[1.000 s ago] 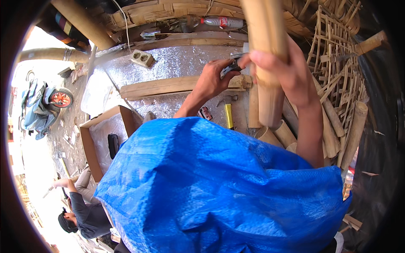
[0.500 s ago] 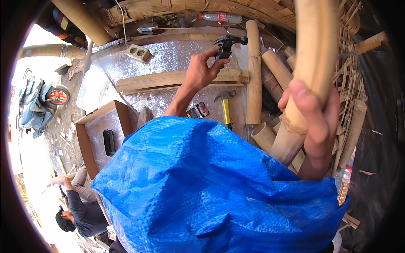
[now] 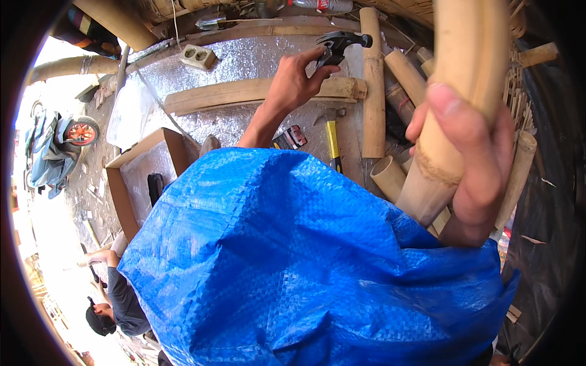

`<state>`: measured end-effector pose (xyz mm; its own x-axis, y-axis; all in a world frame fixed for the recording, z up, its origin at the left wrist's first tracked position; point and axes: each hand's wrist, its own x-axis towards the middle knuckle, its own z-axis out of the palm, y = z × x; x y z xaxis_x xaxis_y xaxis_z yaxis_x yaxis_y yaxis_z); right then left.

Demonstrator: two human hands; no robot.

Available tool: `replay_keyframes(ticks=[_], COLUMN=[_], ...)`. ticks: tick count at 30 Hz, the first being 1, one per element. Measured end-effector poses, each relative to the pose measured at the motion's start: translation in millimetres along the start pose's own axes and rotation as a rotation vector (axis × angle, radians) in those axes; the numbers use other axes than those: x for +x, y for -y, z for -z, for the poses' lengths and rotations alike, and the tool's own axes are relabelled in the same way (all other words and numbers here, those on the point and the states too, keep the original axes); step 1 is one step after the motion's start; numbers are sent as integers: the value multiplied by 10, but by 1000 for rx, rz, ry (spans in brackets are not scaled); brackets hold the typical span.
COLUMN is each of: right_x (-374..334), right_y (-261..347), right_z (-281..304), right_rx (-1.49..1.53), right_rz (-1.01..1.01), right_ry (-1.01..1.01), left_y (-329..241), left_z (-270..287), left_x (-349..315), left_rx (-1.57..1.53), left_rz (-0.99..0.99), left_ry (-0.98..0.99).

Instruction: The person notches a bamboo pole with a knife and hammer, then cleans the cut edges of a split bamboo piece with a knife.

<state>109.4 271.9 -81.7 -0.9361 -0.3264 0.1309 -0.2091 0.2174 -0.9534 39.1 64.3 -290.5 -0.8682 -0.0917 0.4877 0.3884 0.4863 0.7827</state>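
My left hand (image 3: 297,79) is closed around a black claw hammer (image 3: 334,49), gripping it near its head; the rest of its handle is hidden. Below the hammer lies a split bamboo length (image 3: 226,94) on silvery foil sheeting (image 3: 244,58). My right hand (image 3: 473,152) wraps round a thick bamboo pole (image 3: 467,52), which is held raised and slightly tilted, close to the camera. A second hammer (image 3: 331,137) with a yellow and black handle rests on the floor, with a small dark package (image 3: 290,138) beside it. A blue tarp (image 3: 293,256) covers my lap and arms.
Bamboo pieces (image 3: 373,85) lie along the right, near woven bamboo (image 3: 519,97). At the left are an open cardboard box (image 3: 122,198) and a parked motorbike (image 3: 61,146). A white socket block (image 3: 197,57) sits at the back. Another person (image 3: 119,305) works at lower left.
The floor things have shifted slightly upward in view. The bamboo pole and my right hand appear a little farther right and larger. Both hands keep their hold.
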Motion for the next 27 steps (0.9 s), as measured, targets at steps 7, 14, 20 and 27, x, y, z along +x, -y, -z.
replay_keyframes(ticks=[7,14,20,27], right_x=[7,-134,-60,-211], right_y=[-500,-4,-494,-166], right_z=[80,65,16,-59], right_rx=[-35,-28,-48,-12], right_rz=[-490,-39,-440,-173], right_ry=[179,-63,251,48], left_y=[71,51,90,-4], left_z=[-19,-99,4,-166], left_x=[-1,37,23,112], left_rx=[-28,40,17,35], left_rz=[33,-32,-29,10], left_ry=[3,12,46,107])
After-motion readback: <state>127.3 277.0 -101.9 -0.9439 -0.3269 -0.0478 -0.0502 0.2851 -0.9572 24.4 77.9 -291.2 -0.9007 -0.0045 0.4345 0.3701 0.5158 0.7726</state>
